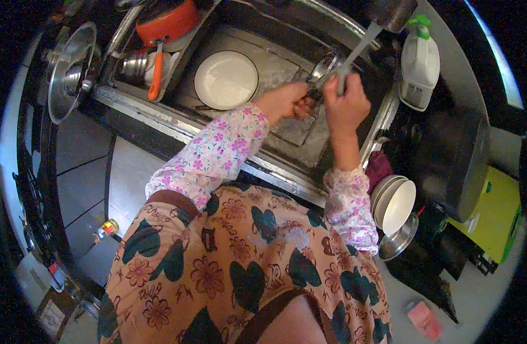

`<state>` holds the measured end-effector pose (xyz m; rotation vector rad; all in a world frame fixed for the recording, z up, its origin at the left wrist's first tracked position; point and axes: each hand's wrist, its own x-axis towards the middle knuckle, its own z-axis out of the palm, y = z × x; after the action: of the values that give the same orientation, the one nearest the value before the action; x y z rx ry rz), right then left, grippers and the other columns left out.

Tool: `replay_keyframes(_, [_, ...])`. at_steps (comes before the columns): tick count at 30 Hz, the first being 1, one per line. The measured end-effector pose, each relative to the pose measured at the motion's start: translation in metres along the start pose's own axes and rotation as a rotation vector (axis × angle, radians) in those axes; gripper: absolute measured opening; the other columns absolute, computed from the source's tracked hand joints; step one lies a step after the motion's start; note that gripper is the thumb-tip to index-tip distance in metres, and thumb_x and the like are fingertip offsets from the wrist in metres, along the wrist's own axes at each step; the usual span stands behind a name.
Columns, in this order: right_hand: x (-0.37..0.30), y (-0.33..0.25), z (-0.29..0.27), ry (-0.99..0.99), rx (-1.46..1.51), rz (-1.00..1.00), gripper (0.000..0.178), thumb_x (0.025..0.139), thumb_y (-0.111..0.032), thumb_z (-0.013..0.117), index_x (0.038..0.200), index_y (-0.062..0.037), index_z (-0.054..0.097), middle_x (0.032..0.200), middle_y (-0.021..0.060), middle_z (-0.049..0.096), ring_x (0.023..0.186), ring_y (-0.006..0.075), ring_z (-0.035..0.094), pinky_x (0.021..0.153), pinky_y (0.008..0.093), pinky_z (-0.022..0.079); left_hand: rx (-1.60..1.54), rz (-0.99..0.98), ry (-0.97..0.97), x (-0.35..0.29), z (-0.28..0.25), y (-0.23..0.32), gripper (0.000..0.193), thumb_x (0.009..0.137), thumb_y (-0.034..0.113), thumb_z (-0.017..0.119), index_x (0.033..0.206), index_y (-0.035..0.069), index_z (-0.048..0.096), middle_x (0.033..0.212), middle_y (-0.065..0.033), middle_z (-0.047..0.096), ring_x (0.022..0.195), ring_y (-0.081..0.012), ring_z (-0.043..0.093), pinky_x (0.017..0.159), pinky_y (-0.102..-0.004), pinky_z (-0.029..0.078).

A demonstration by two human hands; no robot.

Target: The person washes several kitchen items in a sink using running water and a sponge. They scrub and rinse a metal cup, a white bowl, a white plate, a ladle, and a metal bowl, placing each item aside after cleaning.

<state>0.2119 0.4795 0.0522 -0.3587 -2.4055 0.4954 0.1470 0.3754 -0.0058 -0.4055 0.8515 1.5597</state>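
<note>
Object at centre: a shiny metal piece [326, 64], just beyond the fingertips in the right-hand part of the sink [269, 43]. Its full shape is masked by the hands and blur; kind of utensil not determinable.

Left hand [283, 103]: reaches in from the left, fingers bent inward close to the metal piece. Whether they grip it cannot be told. Right hand [346, 106]: raised, fingers bent, thumb and forefinger near each other at the lower end of a pale streak [364, 45] that reads as running water. Exact finger gap, and anything held, cannot be told.

Step in hand (judgement): rinsing or scrubbing the metal piece under the flow. Next move probably calls for a secure wet grip, turning the piece so water reaches its other faces, then setting it aside.

Outward: a white dish [226, 80] with a dark rim lies in the sink, left of the hands and apart from the flow. Upper left, an orange pan [167, 26] and metal vessels [136, 64] stand beside the basin. Right: a white bottle [421, 69] with a green top, upright by the sink edge; nearer the body, nested pale bowls [396, 206], tilted, next to a steel bowl [402, 238].
</note>
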Motion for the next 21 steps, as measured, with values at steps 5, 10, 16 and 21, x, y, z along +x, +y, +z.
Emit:
replay_keyframes(5, [0.041, 0.044, 0.003, -0.255, 0.215, 0.344, 0.036, 0.082, -0.038, 0.051, 0.085, -0.0033, 0.059, 0.073, 0.0187, 0.060, 0.067, 0.0333, 0.058, 0.063, 0.0427, 0.045, 0.391, -0.005, -0.062, -0.005, -0.019, 0.003, 0.023, 0.086, 0.023, 0.041, 0.066, 0.013, 0.040, 0.048, 0.0010, 0.036, 0.035, -0.0059, 0.024, 0.029, -0.0190, 0.016])
replay_keyframes(10, [-0.001, 0.101, 0.016, -0.573, 0.944, 0.785, 0.037, 0.085, -0.039, 0.047, 0.090, -0.0046, 0.058, 0.063, 0.0107, 0.056, 0.058, 0.0216, 0.055, 0.051, 0.0360, 0.043, 0.558, -0.113, -0.175, 0.017, -0.034, -0.002, 0.025, 0.089, 0.032, 0.041, 0.075, 0.014, 0.052, 0.048, 0.0027, 0.041, 0.036, -0.0051, 0.036, 0.027, -0.0191, 0.022])
replay_keyframes(16, [-0.100, 0.053, 0.027, -0.691, 0.904, 0.915, 0.037, 0.087, -0.044, 0.046, 0.085, -0.0080, 0.054, 0.066, 0.0052, 0.053, 0.044, 0.0126, 0.046, 0.037, 0.0265, 0.034, 0.727, 0.143, 0.162, 0.015, -0.030, 0.012, 0.033, 0.088, 0.037, 0.046, 0.077, 0.009, 0.060, 0.052, -0.0006, 0.048, 0.036, -0.0087, 0.040, 0.030, -0.0247, 0.028])
replay_keyframes(21, [-0.078, 0.066, 0.014, -0.709, 0.674, 0.849, 0.053, 0.091, -0.047, 0.035, 0.115, -0.0027, 0.051, 0.094, 0.0141, 0.061, 0.064, 0.0174, 0.058, 0.046, 0.0308, 0.049, 1.811, 0.695, 0.500, 0.043, -0.073, 0.023, 0.035, 0.088, 0.028, 0.042, 0.101, 0.001, 0.060, 0.086, -0.0214, 0.061, 0.085, -0.0380, 0.059, 0.074, -0.0462, 0.047])
